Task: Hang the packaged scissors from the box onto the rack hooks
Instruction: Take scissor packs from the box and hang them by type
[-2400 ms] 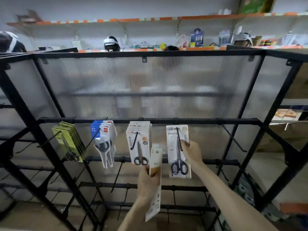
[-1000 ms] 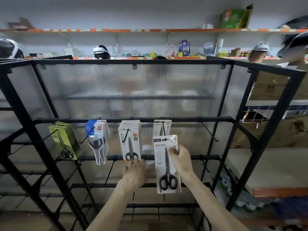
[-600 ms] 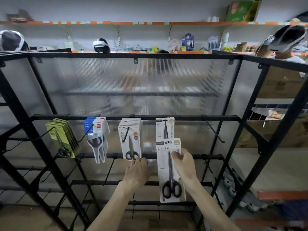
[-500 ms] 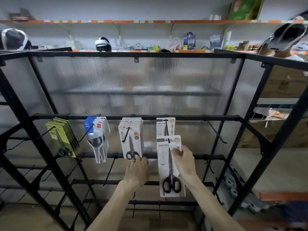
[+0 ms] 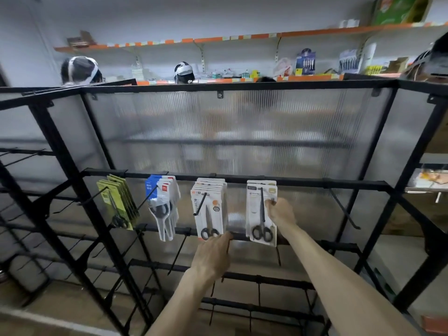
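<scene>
Checker: Where is the pack, and what has hold of it?

Stocker: The packaged scissors (image 5: 254, 207) hang at the 4th position along the top rail (image 5: 303, 182), with the hook (image 5: 262, 202) running through the card. The right hand (image 5: 281, 213) pinches the card's right edge between thumb and fingers. The left hand (image 5: 213, 253) is down at the lower rail (image 5: 242, 236). Its back faces the camera, so I cannot tell whether it grips the bar or only rests there. The box is out of view.

Checker: What could go wrong from here?

Stocker: I judge 3 things. If the card sits out near the hook's tip rather than back by the rail, letting go could let it slide off and drop through the open frame. A sideways tug on release would swing it into the neighbouring stack (image 5: 208, 209), just beside it. A hard pinch could crease the thin card.

Checker: Any writing?

Stocker: Only 1 brand reads: "deli", white on a red patch, on the blue packs (image 5: 162, 190). The held card carries a dark header strip and a line of print, too small to read. The yellow-green packs (image 5: 116, 200) and the green carton (image 5: 397, 8) on the high shelf show print, also illegible.
</scene>
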### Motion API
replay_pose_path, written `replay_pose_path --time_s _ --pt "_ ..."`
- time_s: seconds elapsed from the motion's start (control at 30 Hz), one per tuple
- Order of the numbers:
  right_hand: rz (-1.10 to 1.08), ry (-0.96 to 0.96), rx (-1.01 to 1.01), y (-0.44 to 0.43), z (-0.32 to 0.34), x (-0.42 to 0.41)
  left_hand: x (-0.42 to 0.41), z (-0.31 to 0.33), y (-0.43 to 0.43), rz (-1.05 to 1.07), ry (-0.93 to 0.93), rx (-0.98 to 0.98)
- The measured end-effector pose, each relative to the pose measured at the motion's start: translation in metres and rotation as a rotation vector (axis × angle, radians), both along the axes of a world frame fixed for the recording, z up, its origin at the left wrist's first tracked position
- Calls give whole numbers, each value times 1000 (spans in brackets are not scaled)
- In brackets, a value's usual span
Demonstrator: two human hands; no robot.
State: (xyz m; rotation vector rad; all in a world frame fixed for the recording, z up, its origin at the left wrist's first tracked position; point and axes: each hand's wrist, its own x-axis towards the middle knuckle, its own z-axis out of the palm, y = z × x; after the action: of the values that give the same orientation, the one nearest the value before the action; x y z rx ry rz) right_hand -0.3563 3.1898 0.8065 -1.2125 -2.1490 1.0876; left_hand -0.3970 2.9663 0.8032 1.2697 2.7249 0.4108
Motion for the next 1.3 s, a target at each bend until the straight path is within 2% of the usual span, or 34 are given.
replay_pose_path --time_s 0.17,0.2,0.3,0.47,0.53,0.8,0.87,1.03,1.17,1.3 --pt "32 -26 -10 -15 -1 11 2 -1 -17 85 -41 -6" --pt "24 -115 73 -25 -2 17 0 -4 -20 90 -54 -14" --pt "-4 -418 540 -64 -6 37 -4 -9 -26 119 -98 -7" --pt "410 -499 707 -132 8 37 -16 -12 -39 109 -62 -66" --pt "500 -521 677 -148 13 26 -24 -11 -48 97 -30 -97" --pt "475 -446 436 -201 -19 -30 -94 -13 -133 94 20 -131" --pt "420 -432 445 -225 -34 -47 -118 -21 -158 69 13 -144" --pt "340 -545 510 -290 -68 -80 -171 -45 -210 -47 3 -228" --pt "337 -643 525 -323 -87 -87 -181 -58 -235 -58 13 -287" --pt "318 -637 466 -331 -89 -83 -186 -64 -239 -117 -29 -286"
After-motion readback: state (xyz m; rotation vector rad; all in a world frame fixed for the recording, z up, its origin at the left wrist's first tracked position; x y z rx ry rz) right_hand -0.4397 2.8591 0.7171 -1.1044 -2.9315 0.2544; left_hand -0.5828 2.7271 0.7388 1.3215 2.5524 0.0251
